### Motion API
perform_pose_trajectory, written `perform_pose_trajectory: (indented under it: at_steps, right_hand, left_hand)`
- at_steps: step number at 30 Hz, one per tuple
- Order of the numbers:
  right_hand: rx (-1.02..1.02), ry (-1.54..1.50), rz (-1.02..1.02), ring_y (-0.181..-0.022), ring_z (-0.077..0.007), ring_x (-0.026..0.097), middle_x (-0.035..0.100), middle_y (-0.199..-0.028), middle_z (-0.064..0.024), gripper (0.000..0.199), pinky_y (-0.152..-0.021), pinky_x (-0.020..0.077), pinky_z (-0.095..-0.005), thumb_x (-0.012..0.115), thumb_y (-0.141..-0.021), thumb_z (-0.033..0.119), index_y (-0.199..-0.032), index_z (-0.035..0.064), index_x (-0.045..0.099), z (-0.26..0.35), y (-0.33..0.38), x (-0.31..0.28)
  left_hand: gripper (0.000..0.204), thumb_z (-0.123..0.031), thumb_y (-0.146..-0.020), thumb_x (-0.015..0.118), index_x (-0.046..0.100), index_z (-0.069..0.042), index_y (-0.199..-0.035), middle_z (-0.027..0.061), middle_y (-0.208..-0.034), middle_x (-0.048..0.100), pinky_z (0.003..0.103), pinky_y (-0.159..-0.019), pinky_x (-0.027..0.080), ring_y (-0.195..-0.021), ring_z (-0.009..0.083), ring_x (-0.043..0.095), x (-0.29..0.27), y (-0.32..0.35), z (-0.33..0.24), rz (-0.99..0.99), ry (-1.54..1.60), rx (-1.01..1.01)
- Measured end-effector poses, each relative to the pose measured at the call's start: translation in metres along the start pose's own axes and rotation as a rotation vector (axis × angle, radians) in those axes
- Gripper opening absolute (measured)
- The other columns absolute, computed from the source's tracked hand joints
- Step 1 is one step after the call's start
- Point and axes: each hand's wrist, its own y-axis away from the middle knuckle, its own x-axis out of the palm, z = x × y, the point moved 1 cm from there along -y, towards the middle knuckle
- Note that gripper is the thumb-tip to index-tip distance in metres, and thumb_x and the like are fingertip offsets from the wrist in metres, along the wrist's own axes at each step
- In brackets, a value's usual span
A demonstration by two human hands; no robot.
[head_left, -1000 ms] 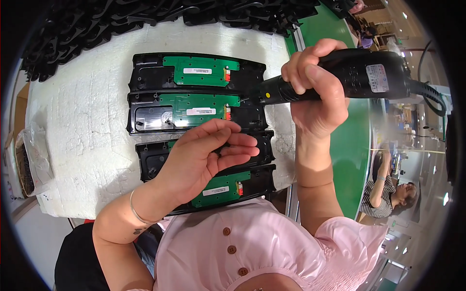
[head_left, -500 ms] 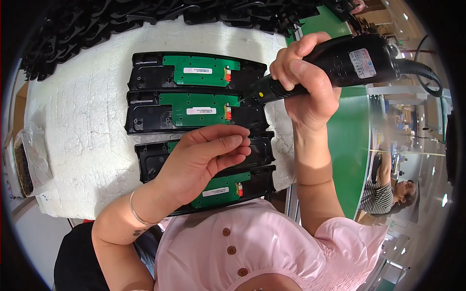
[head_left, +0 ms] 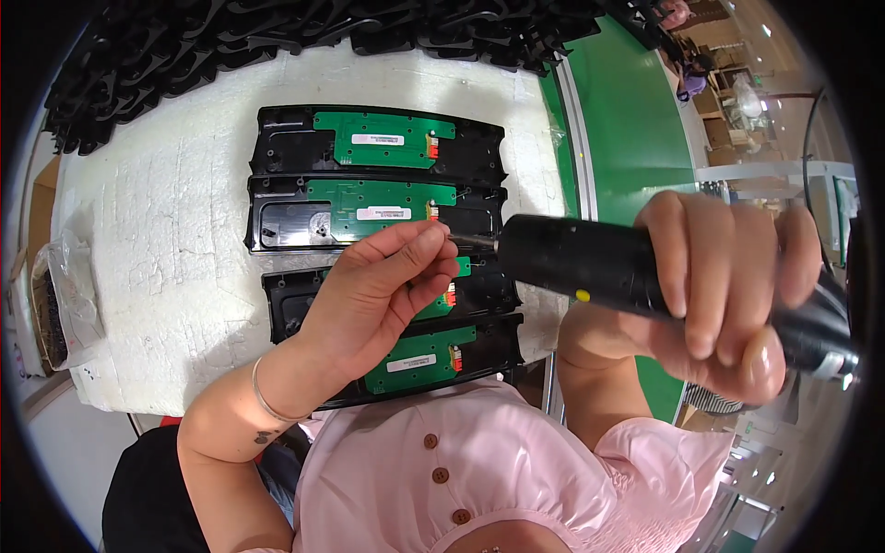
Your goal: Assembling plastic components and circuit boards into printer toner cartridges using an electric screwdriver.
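My right hand [head_left: 714, 295], partly blurred, is wrapped round a black electric screwdriver [head_left: 581, 263] with a yellow dot, held almost level. Its thin metal bit [head_left: 475, 239] points left and reaches the fingertips of my left hand [head_left: 373, 290]. The left thumb and fingers are pinched together; whatever is between them is too small or hidden to name. Below the hands lie several curved black plastic panels in a column, each with a green circuit board. The second panel [head_left: 281, 221] and its board [head_left: 350, 198] are just beyond my left fingers. My left forearm partly covers the two nearest panels.
The panels rest on a white foam slab [head_left: 147, 249]. Many black plastic parts [head_left: 304, 32] are heaped along its far edge. A clear plastic bag [head_left: 74, 304] stands at the left. Green surfacing [head_left: 636, 138] with a metal rail runs at the right; a cable trails from the screwdriver.
My right hand has brought the screwdriver back from the second panel, lower and to the right, its bit now at my left fingertips. The left hand stays pinched and has shifted slightly left.
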Motion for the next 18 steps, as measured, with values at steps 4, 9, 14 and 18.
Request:
perform_pose_trajectory:
  at_steps: [4,9,14,18]
  right_hand:
    - [-0.032,0.047,-0.033,-0.05,-0.0037,0.051,0.05,-0.055,0.0079,0.026,-0.056,0.0386,-0.0178,0.06,-0.066,0.003,-0.084,0.0117,0.043,0.001,0.005,0.004]
    - [-0.087,0.0,-0.023,-0.051,-0.003,0.052,0.05,-0.055,0.0086,0.026,-0.055,0.0388,-0.0174,0.059,-0.066,0.001,-0.085,0.0112,0.044,0.001,0.007,0.005]
    - [-0.125,0.126,-0.078,-0.049,-0.0075,0.04,0.041,-0.057,0.0068,0.039,-0.055,0.0321,-0.0235,0.05,-0.065,0.002,-0.104,0.0072,0.045,-0.038,0.004,-0.003]
    - [0.046,0.246,-0.181,-0.047,-0.0105,0.035,0.037,-0.057,0.0008,0.025,-0.053,0.0335,-0.0282,0.047,-0.071,0.009,-0.095,0.0041,0.045,-0.066,-0.001,-0.012]
  left_hand:
    - [0.018,-0.017,-0.088,0.055,0.059,-0.004,-0.1,0.0031,-0.087,0.061,0.021,-0.072,0.051,-0.079,0.0095,0.059,-0.001,0.0,0.003,0.082,0.035,-0.002]
    - [0.024,-0.023,-0.088,0.056,0.057,-0.003,-0.1,0.0046,-0.09,0.061,0.023,-0.075,0.05,-0.082,0.0116,0.059,0.0,0.003,0.005,0.197,0.117,-0.044]
    - [0.034,-0.023,-0.092,0.046,0.048,0.003,-0.113,0.014,-0.106,0.056,0.03,-0.09,0.045,-0.102,0.0213,0.054,0.032,0.02,0.009,0.066,0.002,-0.116]
    - [0.037,-0.018,-0.095,0.038,0.039,0.006,-0.123,0.02,-0.113,0.054,0.032,-0.09,0.046,-0.107,0.0269,0.054,0.025,0.031,0.014,0.106,-0.06,-0.235]
